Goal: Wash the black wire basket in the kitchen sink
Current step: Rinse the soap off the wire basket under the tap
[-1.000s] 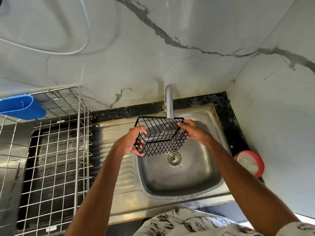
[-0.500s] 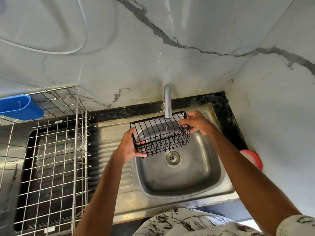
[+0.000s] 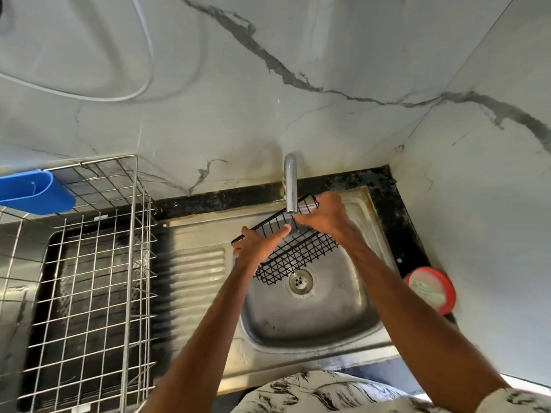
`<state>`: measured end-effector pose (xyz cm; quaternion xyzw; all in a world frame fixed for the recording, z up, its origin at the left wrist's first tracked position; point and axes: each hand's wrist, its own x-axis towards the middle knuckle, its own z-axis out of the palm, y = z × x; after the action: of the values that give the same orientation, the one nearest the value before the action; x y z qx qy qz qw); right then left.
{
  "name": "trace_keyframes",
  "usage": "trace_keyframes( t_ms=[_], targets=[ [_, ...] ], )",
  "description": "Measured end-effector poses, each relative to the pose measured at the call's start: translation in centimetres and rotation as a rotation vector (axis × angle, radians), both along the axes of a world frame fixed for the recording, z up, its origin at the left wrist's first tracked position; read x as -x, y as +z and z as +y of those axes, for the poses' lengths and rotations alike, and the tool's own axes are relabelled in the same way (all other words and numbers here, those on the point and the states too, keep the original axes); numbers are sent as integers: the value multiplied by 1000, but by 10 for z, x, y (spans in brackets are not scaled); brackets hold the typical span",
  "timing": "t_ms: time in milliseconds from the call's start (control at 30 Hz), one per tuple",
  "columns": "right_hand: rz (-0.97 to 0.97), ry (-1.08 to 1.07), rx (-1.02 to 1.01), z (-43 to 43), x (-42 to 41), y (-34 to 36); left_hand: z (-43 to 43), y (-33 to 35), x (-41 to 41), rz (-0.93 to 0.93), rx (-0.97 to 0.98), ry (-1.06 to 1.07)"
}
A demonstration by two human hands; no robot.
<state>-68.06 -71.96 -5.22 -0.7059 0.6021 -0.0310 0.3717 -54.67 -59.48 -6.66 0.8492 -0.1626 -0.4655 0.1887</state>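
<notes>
The black wire basket (image 3: 298, 251) hangs tilted over the steel sink (image 3: 313, 317), its upper right corner raised under the tap spout (image 3: 290, 186). My left hand (image 3: 259, 244) grips the basket's left end, thumb stretched across its top. My right hand (image 3: 325, 217) holds the raised right end close to the spout. A thin stream of water seems to fall from the spout onto the basket. The drain (image 3: 300, 281) shows just below the basket's lower edge.
A tall silver wire dish rack (image 3: 98, 278) stands on the drainboard at left, with a blue plastic holder (image 3: 32, 192) hooked on its rim. A round red-rimmed tub (image 3: 432, 289) sits on the black counter at right. Marble walls close the corner.
The basket has tipped from nearly level to steeply tilted, right end lifted toward the spout. Both hands moved up and back with it; my left thumb now lies across the top.
</notes>
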Motion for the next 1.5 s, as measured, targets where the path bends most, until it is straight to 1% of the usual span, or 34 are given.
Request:
trace_keyframes(
  t_ms=[200, 300, 400, 467, 600, 667, 733, 800, 833, 1000, 1067, 1200, 1333, 1400, 1467, 1500],
  targets=[
    [20, 52, 30, 9, -1, 9, -2, 0, -6, 207, 1, 1],
    [21, 55, 59, 16, -3, 10, -2, -1, -1, 210, 9, 11],
    [-10, 54, 85, 23, -6, 7, 1, -3, 4, 182, -8, 74],
    [-27, 65, 119, 25, -9, 2, 1, -3, 3, 198, -43, 117],
    [103, 281, 279, 43, -18, -11, -4, 8, 3, 306, -122, 197],
    [123, 410, 372, 62, -19, -16, -7, 8, 2, 342, -98, 257],
    [193, 530, 501, 81, -17, -22, -8, -1, -2, 349, -79, 314],
    [262, 606, 548, 87, -11, -32, -7, -5, -2, 369, -61, 327],
    [269, 620, 536, 85, -8, -33, -7, -3, -1, 381, -53, 319],
    [282, 658, 501, 59, 3, -34, -5, 0, 3, 279, -50, 282],
    [292, 635, 501, 56, 0, -32, -4, 1, 4, 268, -28, 263],
    [258, 561, 452, 54, -13, -17, 1, 9, 11, 299, -24, 269],
    [345, 592, 424, 50, -36, -6, 5, 8, 5, 358, -113, 247],
    [352, 551, 394, 54, -44, -2, 6, 8, 5, 362, -102, 272],
    [333, 462, 355, 57, -46, -2, 9, 9, 6, 329, -68, 277],
    [314, 401, 324, 55, -45, -6, 10, 8, 7, 301, -52, 247]
  ],
)
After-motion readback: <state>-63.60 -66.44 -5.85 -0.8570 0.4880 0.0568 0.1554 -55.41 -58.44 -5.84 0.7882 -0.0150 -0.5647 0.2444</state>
